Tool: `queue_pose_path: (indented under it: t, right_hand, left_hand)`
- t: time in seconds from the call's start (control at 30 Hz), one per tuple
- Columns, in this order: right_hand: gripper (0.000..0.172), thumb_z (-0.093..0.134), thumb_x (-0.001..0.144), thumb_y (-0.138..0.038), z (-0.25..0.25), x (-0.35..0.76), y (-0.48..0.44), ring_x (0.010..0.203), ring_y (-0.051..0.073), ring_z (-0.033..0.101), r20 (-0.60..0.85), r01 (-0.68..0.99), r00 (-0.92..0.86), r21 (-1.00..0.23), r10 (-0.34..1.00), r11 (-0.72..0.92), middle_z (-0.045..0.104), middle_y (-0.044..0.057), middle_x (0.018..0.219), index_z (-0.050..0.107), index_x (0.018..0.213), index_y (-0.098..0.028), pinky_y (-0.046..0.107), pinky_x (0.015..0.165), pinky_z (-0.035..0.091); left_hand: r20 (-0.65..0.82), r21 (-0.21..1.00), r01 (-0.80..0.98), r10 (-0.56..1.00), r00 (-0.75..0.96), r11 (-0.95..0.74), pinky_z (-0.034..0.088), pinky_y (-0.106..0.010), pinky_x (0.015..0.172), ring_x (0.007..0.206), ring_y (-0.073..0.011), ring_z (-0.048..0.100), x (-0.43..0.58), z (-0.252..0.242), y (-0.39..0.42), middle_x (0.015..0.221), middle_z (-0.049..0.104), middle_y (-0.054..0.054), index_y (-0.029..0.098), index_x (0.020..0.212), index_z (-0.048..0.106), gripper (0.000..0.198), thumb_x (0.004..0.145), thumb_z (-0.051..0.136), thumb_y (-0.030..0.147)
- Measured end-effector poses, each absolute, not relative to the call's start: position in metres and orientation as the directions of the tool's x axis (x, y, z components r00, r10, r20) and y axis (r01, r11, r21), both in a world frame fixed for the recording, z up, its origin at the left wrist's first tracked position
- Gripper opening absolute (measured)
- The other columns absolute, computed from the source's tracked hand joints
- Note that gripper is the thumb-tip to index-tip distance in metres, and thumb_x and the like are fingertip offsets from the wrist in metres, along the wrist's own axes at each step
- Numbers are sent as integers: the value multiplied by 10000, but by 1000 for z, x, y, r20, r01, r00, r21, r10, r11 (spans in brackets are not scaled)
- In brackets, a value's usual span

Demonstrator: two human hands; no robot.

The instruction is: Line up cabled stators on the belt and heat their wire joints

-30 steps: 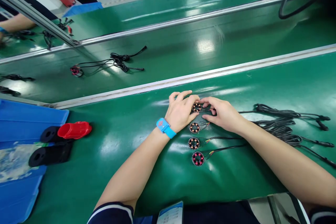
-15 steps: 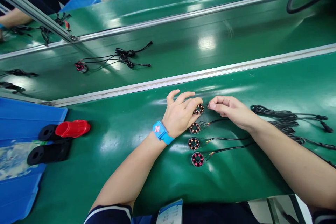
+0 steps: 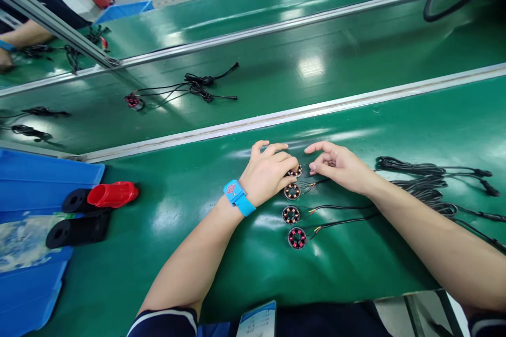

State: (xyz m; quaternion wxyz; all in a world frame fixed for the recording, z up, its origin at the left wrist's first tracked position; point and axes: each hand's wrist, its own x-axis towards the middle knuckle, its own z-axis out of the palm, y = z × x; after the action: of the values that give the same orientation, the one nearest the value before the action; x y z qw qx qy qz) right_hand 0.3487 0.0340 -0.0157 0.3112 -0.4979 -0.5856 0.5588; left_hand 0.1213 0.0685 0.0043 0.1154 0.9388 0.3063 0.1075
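Observation:
Several small round stator rings with copper windings lie in a column on the green bench, each with thin wires running right to black cables. My left hand (image 3: 268, 171), with a blue wrist strap (image 3: 237, 197), has its fingertips pinched on the topmost ring (image 3: 295, 171). Just below lies the second ring (image 3: 292, 190), then the third ring (image 3: 291, 214) and the red-wound bottom ring (image 3: 297, 237). My right hand (image 3: 336, 166) hovers just right of the topmost ring, fingers curled and apart, holding nothing I can see.
Black cable bundles (image 3: 427, 184) spread at the right. A blue tray (image 3: 27, 179) sits at the left with a red part (image 3: 113, 194) and black parts (image 3: 77, 229). A wired ring (image 3: 134, 101) lies on the far belt. Another person's arm (image 3: 19, 39) shows at far left.
My left hand lowered the topmost ring down onto the bench. My right hand let go of the wires and its fingers opened. The wired ring on the far belt drifted right.

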Motion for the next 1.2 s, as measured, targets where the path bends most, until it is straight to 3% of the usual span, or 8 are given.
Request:
queue_pose_path:
  t: [0.1, 0.23, 0.4, 0.8, 1.2]
  right_hand:
    - [415, 627, 884, -386, -18, 352, 33, 805, 188, 672, -209, 294, -374, -951, 903, -99, 709, 26, 841, 527, 1237, -193, 317, 739, 500]
    - [482, 640, 881, -377, -18, 354, 33, 882, 191, 677, -212, 228, -416, -966, 884, -124, 714, 44, 932, 497, 1301, -189, 339, 815, 519]
    - [488, 667, 871, -357, -16, 354, 33, 845, 183, 671, -218, 219, -402, -966, 889, -137, 702, 41, 924, 501, 1297, -188, 325, 775, 526]
    - [524, 695, 859, -389, -14, 352, 31, 788, 175, 657, -225, 227, -398, -964, 889, -142, 696, 33, 891, 500, 1306, -197, 297, 700, 497]
    - [482, 727, 866, -374, -17, 351, 30, 794, 190, 670, -227, 208, -353, -965, 908, -161, 705, 24, 891, 510, 1278, -251, 287, 641, 494]
  left_hand:
    - [22, 339, 551, 592, 806, -763, 272, -519, 1051, 1292, -279, 499, 117, 8, 70, 1086, 721, -26, 228, 957, 649, 81, 919, 663, 298]
    - [55, 353, 550, 604, 795, -756, 259, -493, 1053, 1269, -268, 503, 115, 11, 68, 1098, 710, -25, 228, 940, 676, 110, 954, 612, 316]
    - [124, 411, 542, 634, 763, -733, 296, -438, 979, 1084, -224, 549, 124, 7, 61, 1028, 671, -20, 272, 986, 708, 83, 921, 664, 300]
    - [-27, 702, 492, 671, 741, -516, 401, -341, 840, 944, -188, 556, 127, 1, 67, 959, 595, -31, 213, 935, 671, 113, 934, 565, 250]
    - [-24, 645, 562, 721, 693, -518, 333, -369, 867, 977, -207, 524, 129, 3, 65, 951, 608, -19, 232, 919, 705, 104, 917, 603, 253]
